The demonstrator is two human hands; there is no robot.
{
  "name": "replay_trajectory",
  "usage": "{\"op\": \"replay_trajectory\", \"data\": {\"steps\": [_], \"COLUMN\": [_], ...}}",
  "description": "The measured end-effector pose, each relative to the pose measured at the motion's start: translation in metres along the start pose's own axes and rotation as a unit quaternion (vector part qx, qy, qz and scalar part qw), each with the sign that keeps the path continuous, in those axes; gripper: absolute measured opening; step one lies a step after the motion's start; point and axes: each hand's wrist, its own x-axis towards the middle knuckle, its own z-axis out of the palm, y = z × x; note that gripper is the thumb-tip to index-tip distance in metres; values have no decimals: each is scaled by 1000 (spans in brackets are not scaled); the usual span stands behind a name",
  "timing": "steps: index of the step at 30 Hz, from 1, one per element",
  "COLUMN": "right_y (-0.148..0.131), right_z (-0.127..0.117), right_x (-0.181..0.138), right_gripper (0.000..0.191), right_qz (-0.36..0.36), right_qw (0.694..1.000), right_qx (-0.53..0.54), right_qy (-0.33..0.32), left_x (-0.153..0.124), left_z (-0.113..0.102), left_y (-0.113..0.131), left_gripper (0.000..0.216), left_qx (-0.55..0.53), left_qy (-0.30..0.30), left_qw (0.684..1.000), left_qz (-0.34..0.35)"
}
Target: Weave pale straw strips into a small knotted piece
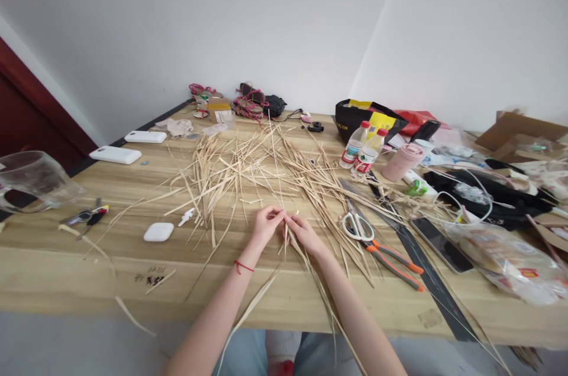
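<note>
My left hand and my right hand meet at the middle of the wooden table, fingers pinched together on thin pale straw strips. One long strip rises from the pinch toward the far side. More strips trail down from my hands over the table's near edge. A red string circles my left wrist. A loose pile of straw spreads across the table just beyond my hands.
White-handled scissors and orange-handled pliers lie right of my hands, beside a black ruler and a phone. Two water bottles, a pink cup, bags and cardboard crowd the right. An earbud case, keys, power banks and a glass jug sit left.
</note>
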Motion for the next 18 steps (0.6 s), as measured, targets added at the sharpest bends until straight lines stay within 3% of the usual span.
{"op": "replay_trajectory", "data": {"steps": [7, 14, 18], "right_y": [8, 4, -1], "right_z": [6, 3, -2], "right_x": [3, 0, 0], "right_gripper": [42, 47, 46], "right_qz": [14, 11, 12], "right_qw": [1000, 1000, 997], "right_qx": [-19, 16, 66], "right_qy": [-2, 0, 34], "left_x": [5, 5, 5], "left_z": [-4, -4, -5], "left_y": [-6, -4, -1], "left_gripper": [16, 19, 22], "left_qx": [-5, -11, -39], "left_qy": [59, 53, 38], "left_qw": [998, 999, 998], "left_qz": [8, -1, -14]}}
